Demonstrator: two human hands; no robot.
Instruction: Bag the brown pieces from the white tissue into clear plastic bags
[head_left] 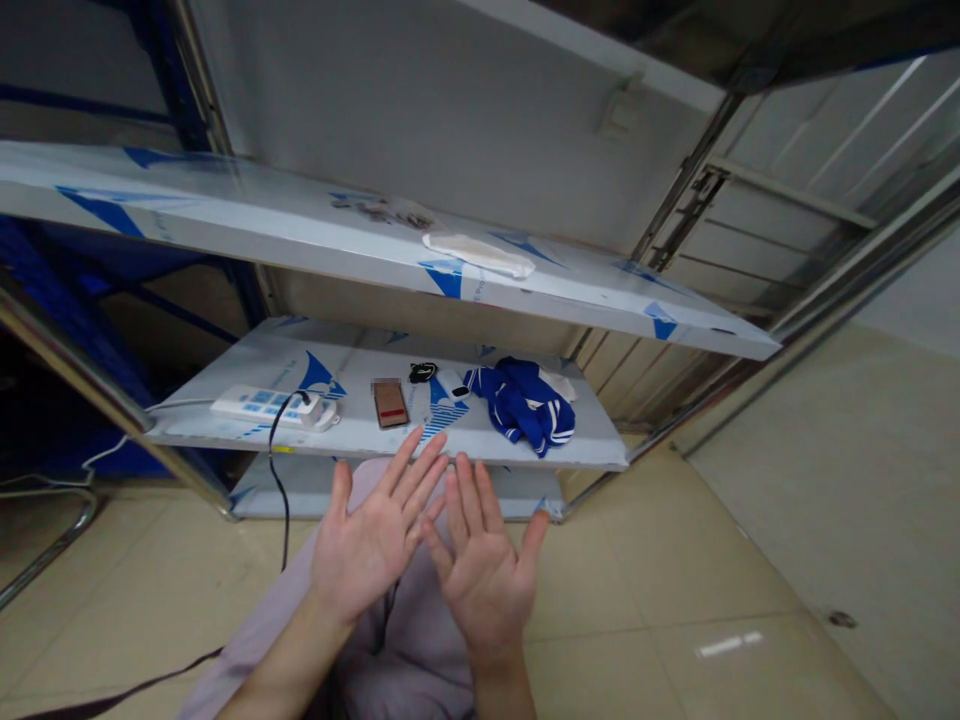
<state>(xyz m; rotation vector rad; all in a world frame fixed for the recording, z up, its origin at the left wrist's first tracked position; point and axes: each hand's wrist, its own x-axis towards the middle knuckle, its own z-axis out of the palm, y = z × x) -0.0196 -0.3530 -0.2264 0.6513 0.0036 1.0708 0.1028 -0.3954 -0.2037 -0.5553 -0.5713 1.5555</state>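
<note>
My left hand (375, 535) is held palm up with its fingers spread, and nothing lies in it. Beside it, my right hand (484, 570) is likewise turned palm up, fingers apart and bare. Both are in front of a shelf (352, 350) wrapped in printed film. Nearest beyond the fingertips lies a brown, flat, phone-like thing (391, 403) with a red band. Behind it is a small black item (423, 372), and to its right a small white device (453, 386) with a dark end. A blue garment with white stripes (529, 405) lies crumpled at the right.
A white power strip (262, 405) with a plugged-in black cable (281, 490) sits on the shelf's left. The upper shelf (300, 235) overhangs it and bears a white cloth-like strip (480, 255). A metal post (112, 400) stands left; a wall (840, 480) runs along the right.
</note>
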